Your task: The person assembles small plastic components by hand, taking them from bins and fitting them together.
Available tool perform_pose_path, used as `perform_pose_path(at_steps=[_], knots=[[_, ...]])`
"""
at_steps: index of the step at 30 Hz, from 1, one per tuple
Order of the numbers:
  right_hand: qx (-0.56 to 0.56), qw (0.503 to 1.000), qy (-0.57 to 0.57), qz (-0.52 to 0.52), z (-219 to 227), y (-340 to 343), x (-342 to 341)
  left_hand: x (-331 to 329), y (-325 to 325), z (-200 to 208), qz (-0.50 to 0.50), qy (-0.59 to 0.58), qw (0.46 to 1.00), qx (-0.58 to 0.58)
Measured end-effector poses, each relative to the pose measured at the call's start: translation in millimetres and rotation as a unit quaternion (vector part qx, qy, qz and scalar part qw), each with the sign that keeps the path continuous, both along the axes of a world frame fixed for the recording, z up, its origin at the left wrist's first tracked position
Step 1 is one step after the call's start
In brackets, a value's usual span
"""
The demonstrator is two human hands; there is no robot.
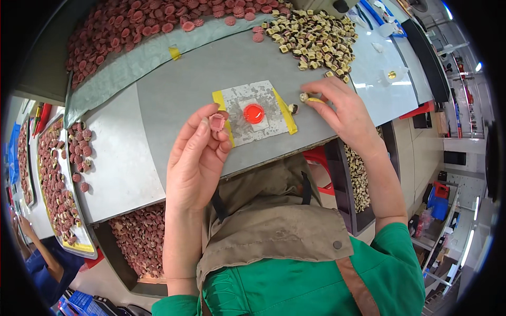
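Note:
My left hand [196,152] pinches a pink, hollow, cup-shaped piece [217,122] between thumb and fingers, its open side facing up. My right hand [342,113] is closed on a small cream piece [303,97] at its fingertips, with something yellow at the thumb tip. Just below those fingertips, a cream-and-dark piece [293,109] lies on the grey table. Between my hands is a speckled white sheet [245,136], edged with yellow tape. In its middle sits a round, glossy red patch [253,113]; whether it is liquid I cannot tell.
Pink cup pieces [132,26] heap at the back left on a pale green cloth [126,68]. Cream-and-dark pieces [321,45] pile at the back right. Trays of assembled-looking pieces [52,179] stand left. Drawers [139,237] [358,174] hold more pieces. Another person's arm [42,253] shows far left.

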State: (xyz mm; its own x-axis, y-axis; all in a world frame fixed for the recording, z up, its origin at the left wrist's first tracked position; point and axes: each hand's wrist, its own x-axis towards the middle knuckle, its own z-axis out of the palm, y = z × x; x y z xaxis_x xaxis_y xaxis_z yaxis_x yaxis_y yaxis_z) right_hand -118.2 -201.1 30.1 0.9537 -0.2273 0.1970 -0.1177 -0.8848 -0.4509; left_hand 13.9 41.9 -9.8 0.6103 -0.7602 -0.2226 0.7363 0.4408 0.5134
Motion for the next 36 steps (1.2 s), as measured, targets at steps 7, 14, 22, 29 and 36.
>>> perform_pose_path(at_steps=[7, 14, 22, 29, 36], knots=[[-0.072, 0.996, 0.061, 0.003, 8.8, 10.2, 5.9, 1.6, 6.4, -0.1, -0.017, -0.012, 1.0, -0.013], [0.045, 0.997, 0.001, 0.058, 20.5, 39.8, 27.5, -0.7, 10.3, 0.2, -0.006, -0.033, 0.999, -0.004], [-0.034, 0.991, -0.023, 0.126, -1.9, 59.9, 45.3, -6.6, 9.0, 1.5, 0.005, -0.084, 0.996, 0.033], [-0.025, 0.992, -0.007, 0.124, -6.3, 59.7, 47.3, -5.9, 9.0, 2.6, -0.001, -0.089, 0.993, 0.077], [0.392, 0.919, -0.022, 0.028, -0.1, 77.3, 42.7, -3.1, 7.8, 8.2, -0.025, -0.101, 0.989, 0.104]])
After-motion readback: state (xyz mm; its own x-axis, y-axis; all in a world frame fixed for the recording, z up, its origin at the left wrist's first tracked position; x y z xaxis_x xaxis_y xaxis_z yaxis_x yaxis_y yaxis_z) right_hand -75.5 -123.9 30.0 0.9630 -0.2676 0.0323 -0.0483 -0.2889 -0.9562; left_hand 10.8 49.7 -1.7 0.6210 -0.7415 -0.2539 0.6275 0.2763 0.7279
